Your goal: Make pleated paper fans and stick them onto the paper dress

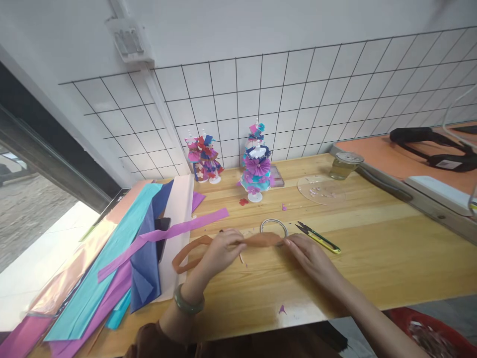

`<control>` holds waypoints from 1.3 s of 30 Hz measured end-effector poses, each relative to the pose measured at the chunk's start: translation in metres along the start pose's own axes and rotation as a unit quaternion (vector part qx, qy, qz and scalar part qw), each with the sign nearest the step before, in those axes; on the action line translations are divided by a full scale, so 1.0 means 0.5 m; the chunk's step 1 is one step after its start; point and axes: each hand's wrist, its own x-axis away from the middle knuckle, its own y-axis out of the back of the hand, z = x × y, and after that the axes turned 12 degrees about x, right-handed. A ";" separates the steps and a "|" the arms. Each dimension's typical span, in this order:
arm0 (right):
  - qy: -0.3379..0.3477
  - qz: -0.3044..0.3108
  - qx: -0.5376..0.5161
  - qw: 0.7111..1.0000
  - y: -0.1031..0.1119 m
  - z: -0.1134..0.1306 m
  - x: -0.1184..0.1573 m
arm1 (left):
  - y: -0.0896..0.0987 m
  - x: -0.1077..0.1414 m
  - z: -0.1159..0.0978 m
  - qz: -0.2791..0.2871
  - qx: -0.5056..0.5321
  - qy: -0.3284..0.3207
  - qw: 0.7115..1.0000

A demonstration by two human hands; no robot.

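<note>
A long brown paper strip [263, 240] is stretched between my hands above the wooden table. My left hand [226, 249] pinches it near the middle, and the rest of the strip loops out to the left. At its right end, my right hand [303, 251] pinches the strip between thumb and fingers. Just behind the strip lies a roll of silvery wire or tape [274, 221], partly covered by it. To the right of my right hand are yellow and black thread snips [319, 237], lying apart from it.
Coloured crepe paper sheets [108, 253] and a purple strip [164, 233] lie at left, over a dark phone [163, 243]. Small decorated dress stands [257, 166] are at the back. A clear plate of beads [321, 191] and a lidded glass jar [343, 166] stand back right.
</note>
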 end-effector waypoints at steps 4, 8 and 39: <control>0.066 -0.010 0.156 0.986 -0.034 -0.006 -0.032 | 0.056 -0.002 0.035 -0.215 0.212 0.110 0.947; 0.094 0.030 0.248 0.964 -0.059 0.005 -0.049 | 0.092 0.008 0.080 -0.355 0.375 0.117 0.848; -0.101 -0.093 0.392 0.910 0.088 -0.372 0.075 | 0.098 0.017 0.105 -0.344 0.496 0.138 0.785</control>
